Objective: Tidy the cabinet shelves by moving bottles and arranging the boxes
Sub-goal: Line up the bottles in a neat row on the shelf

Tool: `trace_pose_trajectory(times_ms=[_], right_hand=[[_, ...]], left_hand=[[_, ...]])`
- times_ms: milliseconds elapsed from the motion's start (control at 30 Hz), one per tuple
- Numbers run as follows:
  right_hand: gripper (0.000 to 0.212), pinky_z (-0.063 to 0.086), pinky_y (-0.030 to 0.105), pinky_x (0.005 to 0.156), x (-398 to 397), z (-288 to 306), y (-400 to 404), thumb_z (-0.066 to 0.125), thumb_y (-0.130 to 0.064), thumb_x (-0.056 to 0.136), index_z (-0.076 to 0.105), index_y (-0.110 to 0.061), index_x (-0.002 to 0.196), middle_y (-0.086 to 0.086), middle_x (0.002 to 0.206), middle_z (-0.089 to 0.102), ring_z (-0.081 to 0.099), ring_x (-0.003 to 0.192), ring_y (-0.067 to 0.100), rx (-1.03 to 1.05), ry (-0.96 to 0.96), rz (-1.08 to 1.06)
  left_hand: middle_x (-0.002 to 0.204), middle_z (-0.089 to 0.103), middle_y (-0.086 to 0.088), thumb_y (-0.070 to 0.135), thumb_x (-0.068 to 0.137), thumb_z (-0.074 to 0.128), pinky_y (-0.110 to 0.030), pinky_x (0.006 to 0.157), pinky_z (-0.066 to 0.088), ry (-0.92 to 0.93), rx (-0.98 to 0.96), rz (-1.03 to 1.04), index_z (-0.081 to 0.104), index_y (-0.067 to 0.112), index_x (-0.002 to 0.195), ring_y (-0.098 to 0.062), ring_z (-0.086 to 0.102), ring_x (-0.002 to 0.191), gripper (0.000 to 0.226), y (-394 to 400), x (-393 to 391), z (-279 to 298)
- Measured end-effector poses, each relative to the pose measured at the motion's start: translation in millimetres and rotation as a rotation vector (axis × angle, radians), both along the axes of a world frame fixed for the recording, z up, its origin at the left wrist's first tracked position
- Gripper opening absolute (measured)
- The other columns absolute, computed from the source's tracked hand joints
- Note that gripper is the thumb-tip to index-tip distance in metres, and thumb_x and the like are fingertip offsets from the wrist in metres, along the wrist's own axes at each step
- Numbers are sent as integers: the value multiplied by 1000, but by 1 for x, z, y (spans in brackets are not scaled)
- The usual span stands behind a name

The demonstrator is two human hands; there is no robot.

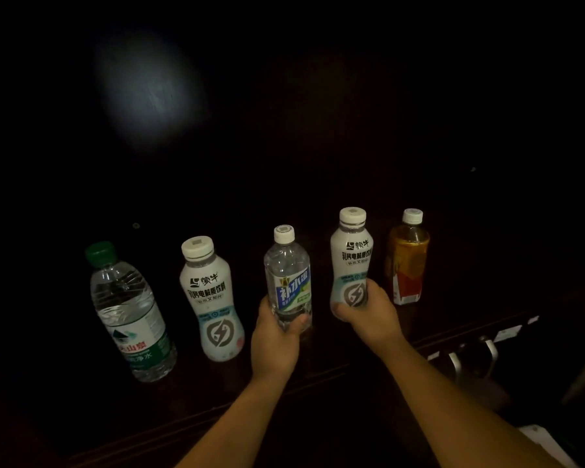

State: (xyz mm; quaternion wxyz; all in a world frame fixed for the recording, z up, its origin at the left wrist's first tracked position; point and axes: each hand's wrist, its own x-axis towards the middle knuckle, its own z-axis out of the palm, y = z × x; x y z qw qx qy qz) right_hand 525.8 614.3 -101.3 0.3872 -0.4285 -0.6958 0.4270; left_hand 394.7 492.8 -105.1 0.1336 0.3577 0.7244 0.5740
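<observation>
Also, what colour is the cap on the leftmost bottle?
Green, on the leftmost bottle's cap, seen clearly in the head view.

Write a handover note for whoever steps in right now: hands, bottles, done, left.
Left hand: closed around the base of the clear blue-label bottle.
Right hand: closed around the base of the right white bottle.
Free-standing, upright, on the dark shelf: green-cap water bottle far left, second white bottle next to it, orange drink bottle far right.
Done: five bottles stand in a rough row.
Left: place the two held bottles; no boxes visible in this dark view.
</observation>
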Motion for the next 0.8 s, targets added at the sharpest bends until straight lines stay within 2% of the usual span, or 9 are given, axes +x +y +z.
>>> trace_pose_trajectory(times_ms=[167,267,367,433,467,567,667,733,800], right_hand=[[49,52,24,71,4,2,-2,78,-26,65,58,-28,110,-8,95,69,66,89,9,-30,11,40],[63,55,30,81,17,-4,-4,81,-26,66,54,-24,123,-6,110,65,64,100,11,-37,33,72],[59,49,25,69,42,-16,-3,82,-31,69,51,-22,118,-1,111,54,60,99,19,81,90,-254],[61,49,32,71,56,-14,9,81,-37,70,49,-15,117,2,111,48,58,101,28,144,79,-449],[72,49,37,75,57,-11,18,82,-43,68,46,-11,122,6,115,47,55,108,32,126,33,-483],[99,50,50,87,55,-3,41,83,-56,60,38,-10,135,15,132,44,47,120,35,103,-127,-437],[80,53,43,77,56,-2,58,85,-47,63,46,-15,125,8,119,54,57,105,28,119,-110,-392],[56,49,29,69,68,-5,64,81,-36,70,50,-32,116,-6,106,58,61,97,19,77,-45,-272],[45,42,22,66,80,-4,69,76,-30,74,50,-47,106,-15,98,61,62,95,13,13,-5,-134]], left_hand=[[116,59,9,24,83,68,-23,82,39,34,-14,-15,42,26,135,-7,55,101,58,0,0,-1],[119,59,8,24,84,67,-27,86,40,44,-26,-19,40,25,137,-10,55,106,60,0,0,-3],[119,61,8,25,83,68,-28,86,42,44,-7,-17,43,30,133,-12,57,108,56,-1,0,-3],[118,61,9,25,82,69,-28,87,43,44,2,-12,44,31,132,-11,57,108,56,-1,1,-3],[116,61,10,25,82,69,-28,87,43,41,4,-7,44,32,132,-10,57,107,56,-1,1,-4],[110,60,16,26,81,70,-24,82,41,35,14,9,43,43,123,-8,58,104,53,1,3,-5],[109,60,18,25,80,71,-19,79,41,32,33,-5,40,48,118,-5,58,103,54,1,1,-3],[111,60,18,23,81,71,-16,78,40,32,43,-17,40,47,119,-3,57,104,55,1,0,-3],[113,61,16,22,81,70,-17,79,40,36,44,-20,42,45,121,-4,57,104,54,1,-1,-4]])
